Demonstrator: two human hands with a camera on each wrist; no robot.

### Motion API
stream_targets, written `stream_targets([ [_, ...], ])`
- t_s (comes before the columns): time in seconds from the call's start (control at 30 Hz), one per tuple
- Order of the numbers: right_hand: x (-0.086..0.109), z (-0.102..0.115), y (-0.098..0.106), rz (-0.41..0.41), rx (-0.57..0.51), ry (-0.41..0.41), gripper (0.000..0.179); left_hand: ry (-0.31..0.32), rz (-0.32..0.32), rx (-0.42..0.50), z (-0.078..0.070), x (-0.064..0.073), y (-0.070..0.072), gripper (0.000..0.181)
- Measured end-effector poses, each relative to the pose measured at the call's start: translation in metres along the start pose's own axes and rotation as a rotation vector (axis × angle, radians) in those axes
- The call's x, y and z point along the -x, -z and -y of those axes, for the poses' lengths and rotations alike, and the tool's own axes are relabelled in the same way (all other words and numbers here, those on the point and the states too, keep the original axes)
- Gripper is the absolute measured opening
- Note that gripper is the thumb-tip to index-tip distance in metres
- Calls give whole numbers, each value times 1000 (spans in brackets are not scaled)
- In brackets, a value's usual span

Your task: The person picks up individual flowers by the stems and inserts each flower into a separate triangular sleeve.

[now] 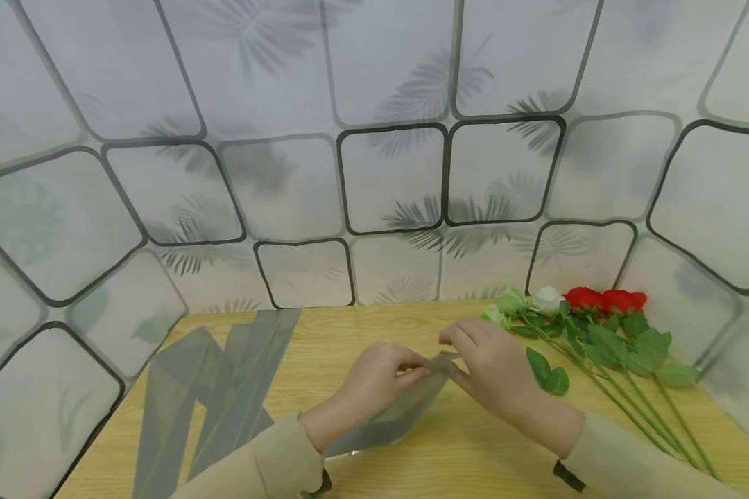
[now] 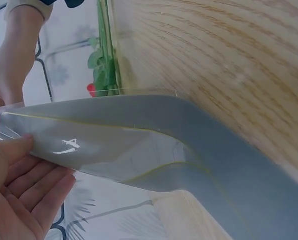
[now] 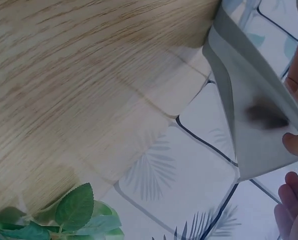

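A grey translucent flower sleeve (image 1: 406, 409) with thin gold lines slants up from the table between both hands. My left hand (image 1: 383, 378) pinches its upper end from the left, thumb on the near face, as the left wrist view shows with the sleeve (image 2: 104, 145) stretching away from the fingers. At the same upper end, my right hand (image 1: 493, 364) holds the other edge. In the right wrist view its thumb lies on the face of the sleeve (image 3: 259, 100), with the other fingers (image 3: 291, 200) loosely bent below the corner.
Several more grey sleeves (image 1: 225, 388) lie overlapping on the left of the wooden table (image 1: 474, 457). Long-stemmed artificial roses lie at the right: red ones (image 1: 602, 299), a white one (image 1: 547, 300) and pale green ones (image 1: 505, 305). A patterned cloth wall (image 1: 393, 180) encloses the table.
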State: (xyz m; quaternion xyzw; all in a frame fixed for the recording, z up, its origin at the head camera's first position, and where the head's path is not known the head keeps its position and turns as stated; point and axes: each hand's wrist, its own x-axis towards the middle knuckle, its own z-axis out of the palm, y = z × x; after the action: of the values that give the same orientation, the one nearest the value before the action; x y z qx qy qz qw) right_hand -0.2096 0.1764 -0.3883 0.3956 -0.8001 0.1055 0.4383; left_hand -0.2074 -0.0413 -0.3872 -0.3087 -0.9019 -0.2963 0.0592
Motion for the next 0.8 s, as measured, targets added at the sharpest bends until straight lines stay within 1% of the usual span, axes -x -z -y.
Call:
stream_targets([
  [0.1, 2, 1, 4, 45, -35, -104, 47, -4, -23, -49, 1, 1, 1, 16],
  [0.2, 4, 4, 8, 125, -140, -249, 36, -35, -55, -120, 2, 2, 1, 16],
  [0.27, 5, 7, 11, 195, -256, -379, 24, -65, -75, -171, 3, 2, 0, 16],
  [0.33, 4, 9, 15, 271, -410, -521, 9, -102, -95, -227, 4, 3, -2, 17],
  [0.37, 3, 10, 17, 307, -488, -592, 7, -118, -104, -254, 4, 3, -2, 17],
  [0.43, 1, 10, 20, 366, -613, -703, 17, -159, -120, -297, 5, 3, -5, 17],
  [0.5, -1, 10, 22, 410, -707, -774, 23, -196, -139, -333, 6, 4, -7, 16],
  [0.53, -3, 10, 21, 427, -742, -795, 24, -215, -149, -348, 6, 4, -8, 14],
  [0.6, -4, 10, 19, 458, -782, -827, 23, -246, -165, -363, 6, 5, -9, 12],
  [0.67, -5, 10, 18, 476, -810, -864, 22, -262, -174, -371, 4, 5, -10, 12],
  [0.73, -5, 10, 16, 488, -826, -915, 22, -259, -168, -377, 2, 5, -10, 14],
  [0.8, -4, 9, 14, 495, -829, -975, 22, -235, -151, -361, 0, 5, -9, 19],
])
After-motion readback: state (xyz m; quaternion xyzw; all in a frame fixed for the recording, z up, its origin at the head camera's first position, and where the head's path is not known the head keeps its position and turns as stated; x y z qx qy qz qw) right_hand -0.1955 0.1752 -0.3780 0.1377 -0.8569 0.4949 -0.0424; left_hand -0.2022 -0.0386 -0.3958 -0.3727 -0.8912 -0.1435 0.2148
